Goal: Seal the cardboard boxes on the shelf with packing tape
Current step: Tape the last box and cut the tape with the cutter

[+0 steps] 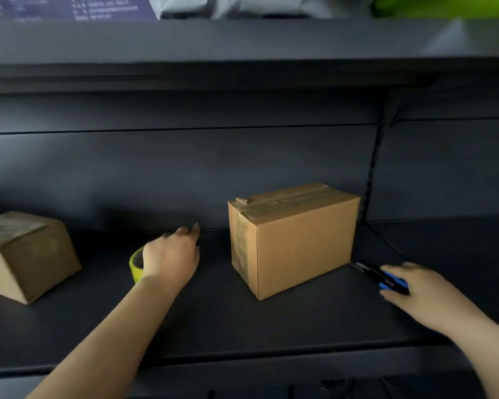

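Our left hand [170, 256] rests spread over the tape roll [136, 266]; our right hand [424, 292] pinches the cutter [382, 279], both ready beside the taped box [293, 240].

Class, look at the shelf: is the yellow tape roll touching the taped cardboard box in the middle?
Apart. The head view shows bare dark shelf between the yellow tape roll, under the left hand, and the taped cardboard box.

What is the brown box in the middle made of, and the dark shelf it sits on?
The brown rectangular box looks like matte cardboard: flat tan sides, folded edges, and shiny strips of clear-brown tape along its top. The dark grey shelf looks like painted metal, smooth with a dull sheen, though painted board is possible.
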{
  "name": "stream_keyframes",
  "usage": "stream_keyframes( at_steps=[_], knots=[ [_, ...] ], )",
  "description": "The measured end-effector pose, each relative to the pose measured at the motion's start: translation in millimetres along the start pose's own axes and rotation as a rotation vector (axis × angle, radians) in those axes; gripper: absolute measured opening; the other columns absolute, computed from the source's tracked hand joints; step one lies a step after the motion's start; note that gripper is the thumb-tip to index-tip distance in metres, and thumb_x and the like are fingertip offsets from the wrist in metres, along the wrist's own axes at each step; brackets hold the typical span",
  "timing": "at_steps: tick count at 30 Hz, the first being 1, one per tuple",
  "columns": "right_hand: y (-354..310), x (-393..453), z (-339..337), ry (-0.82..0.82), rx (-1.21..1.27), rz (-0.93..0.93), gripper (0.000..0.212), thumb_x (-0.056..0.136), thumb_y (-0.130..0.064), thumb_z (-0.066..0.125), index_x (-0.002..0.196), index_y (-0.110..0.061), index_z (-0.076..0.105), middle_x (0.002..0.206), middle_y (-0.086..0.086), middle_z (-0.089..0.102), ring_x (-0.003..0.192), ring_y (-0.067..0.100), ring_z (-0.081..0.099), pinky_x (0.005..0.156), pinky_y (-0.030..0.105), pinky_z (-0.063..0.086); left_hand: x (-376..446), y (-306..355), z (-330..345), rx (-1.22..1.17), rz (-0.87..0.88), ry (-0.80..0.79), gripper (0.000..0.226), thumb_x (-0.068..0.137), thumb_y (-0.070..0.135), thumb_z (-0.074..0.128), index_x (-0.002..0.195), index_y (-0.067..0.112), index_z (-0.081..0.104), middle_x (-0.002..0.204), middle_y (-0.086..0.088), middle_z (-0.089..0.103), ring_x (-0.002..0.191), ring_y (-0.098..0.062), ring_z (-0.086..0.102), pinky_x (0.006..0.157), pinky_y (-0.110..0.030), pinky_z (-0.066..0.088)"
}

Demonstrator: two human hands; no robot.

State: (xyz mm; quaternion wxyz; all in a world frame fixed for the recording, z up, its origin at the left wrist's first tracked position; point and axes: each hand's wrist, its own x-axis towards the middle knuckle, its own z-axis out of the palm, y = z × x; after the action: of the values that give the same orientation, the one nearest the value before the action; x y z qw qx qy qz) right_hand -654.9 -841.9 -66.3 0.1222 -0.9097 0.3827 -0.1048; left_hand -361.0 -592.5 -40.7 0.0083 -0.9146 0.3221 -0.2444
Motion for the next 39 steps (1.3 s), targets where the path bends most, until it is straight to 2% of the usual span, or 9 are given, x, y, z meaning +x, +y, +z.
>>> stream_keyframes(
  at_steps=[3, 6, 8, 10, 13, 20, 26, 32, 39],
  knots=[
    [-2.1, 17.0, -1.8, 0.010, -0.102, 0.174, 0.034, 0.093, -0.038, 0.048, 0.113, -0.013, 0.059, 0.116, 0.009, 0.055, 0.096, 0.021, 0.056, 0.071, 0.028, 0.044, -5.5, 11.0, -24.0, -0.271, -0.067, 0.177, 0.038, 0.093, 0.034, 0.046, 0.127, 0.020, 0.052, 0.120, -0.002, 0.059, 0.103, -0.030, 0.057, 0.066, -0.034, 0.045],
    [-18.8, 37.2, -18.9, -0.002, -0.018, 0.206, 0.053, 0.098, -0.044, 0.028, 0.138, -0.011, 0.039, 0.142, 0.011, 0.041, 0.126, 0.027, 0.043, 0.097, 0.031, 0.037, -9.8, 32.8, -56.3, -0.833, -0.132, 0.271, 0.040, 0.093, 0.040, 0.043, 0.123, 0.017, 0.057, 0.124, -0.004, 0.058, 0.110, -0.030, 0.055, 0.080, -0.035, 0.043],
    [-41.1, 48.2, -40.0, 0.194, 0.298, 0.057, 0.052, 0.097, -0.047, 0.029, 0.143, -0.024, 0.032, 0.147, -0.001, 0.035, 0.134, 0.020, 0.033, 0.102, 0.032, 0.029, -10.8, 51.1, -79.6, -0.984, -0.025, 0.332, 0.046, 0.091, 0.047, 0.038, 0.125, 0.021, 0.056, 0.126, -0.001, 0.057, 0.114, -0.024, 0.053, 0.090, -0.039, 0.044],
    [-74.5, 50.3, -58.4, 0.334, 0.421, -0.229, 0.049, 0.094, -0.050, 0.034, 0.141, -0.039, 0.030, 0.144, -0.019, 0.027, 0.135, 0.005, 0.021, 0.109, 0.033, 0.019, -5.4, 70.6, -97.3, -0.894, 0.160, 0.349, 0.049, 0.089, 0.046, 0.037, 0.128, 0.022, 0.054, 0.130, 0.001, 0.057, 0.118, -0.022, 0.052, 0.099, -0.043, 0.040],
    [-118.8, 53.2, -58.8, 0.200, 0.023, -0.521, 0.048, 0.096, -0.048, 0.029, 0.142, -0.036, 0.030, 0.150, -0.017, 0.021, 0.140, 0.006, 0.012, 0.115, 0.041, 0.003, 9.3, 94.4, -101.6, -0.553, 0.370, 0.220, 0.044, 0.097, 0.042, 0.032, 0.137, 0.027, 0.044, 0.143, 0.008, 0.045, 0.132, -0.015, 0.039, 0.107, -0.036, 0.026],
    [-144.4, 11.1, -37.9, 0.348, -0.147, -0.517, 0.053, 0.096, -0.048, 0.013, 0.141, -0.030, 0.034, 0.148, -0.013, 0.033, 0.138, 0.008, 0.024, 0.107, 0.035, 0.017, -3.4, 71.0, -84.0, -0.508, 0.456, 0.225, 0.053, 0.093, 0.054, 0.025, 0.130, 0.029, 0.053, 0.132, 0.012, 0.056, 0.121, -0.004, 0.051, 0.096, -0.026, 0.042],
    [-166.3, 2.2, -52.6, 0.100, -0.186, -0.644, 0.065, 0.092, -0.058, 0.016, 0.148, -0.025, 0.011, 0.155, -0.009, 0.014, 0.141, 0.007, 0.013, 0.112, 0.030, 0.008, 4.1, 39.9, -88.4, -0.714, 0.675, 0.141, 0.030, 0.091, 0.031, 0.055, 0.115, 0.016, 0.066, 0.116, 0.004, 0.067, 0.108, -0.009, 0.062, 0.089, -0.031, 0.051],
    [-149.3, 12.1, -59.7, 0.022, -0.149, -0.579, 0.070, 0.080, -0.074, 0.026, 0.142, -0.044, 0.018, 0.150, -0.023, 0.016, 0.140, 0.009, 0.020, 0.111, 0.035, 0.022, -7.0, 41.3, -77.4, -0.632, 0.334, 0.241, 0.065, 0.070, 0.080, 0.035, 0.109, 0.038, 0.066, 0.113, 0.019, 0.065, 0.104, 0.000, 0.060, 0.079, -0.022, 0.050],
    [-115.1, 14.7, -41.5, 0.328, 0.384, -0.507, 0.082, 0.054, -0.079, 0.049, 0.120, -0.032, 0.058, 0.126, -0.025, 0.042, 0.125, -0.007, 0.035, 0.110, 0.025, 0.024, -30.8, 46.1, -63.7, -1.124, 0.128, 0.237, 0.057, 0.063, 0.059, 0.059, 0.110, 0.029, 0.065, 0.114, 0.025, 0.055, 0.116, 0.015, 0.040, 0.098, -0.010, 0.029]
  ],
)
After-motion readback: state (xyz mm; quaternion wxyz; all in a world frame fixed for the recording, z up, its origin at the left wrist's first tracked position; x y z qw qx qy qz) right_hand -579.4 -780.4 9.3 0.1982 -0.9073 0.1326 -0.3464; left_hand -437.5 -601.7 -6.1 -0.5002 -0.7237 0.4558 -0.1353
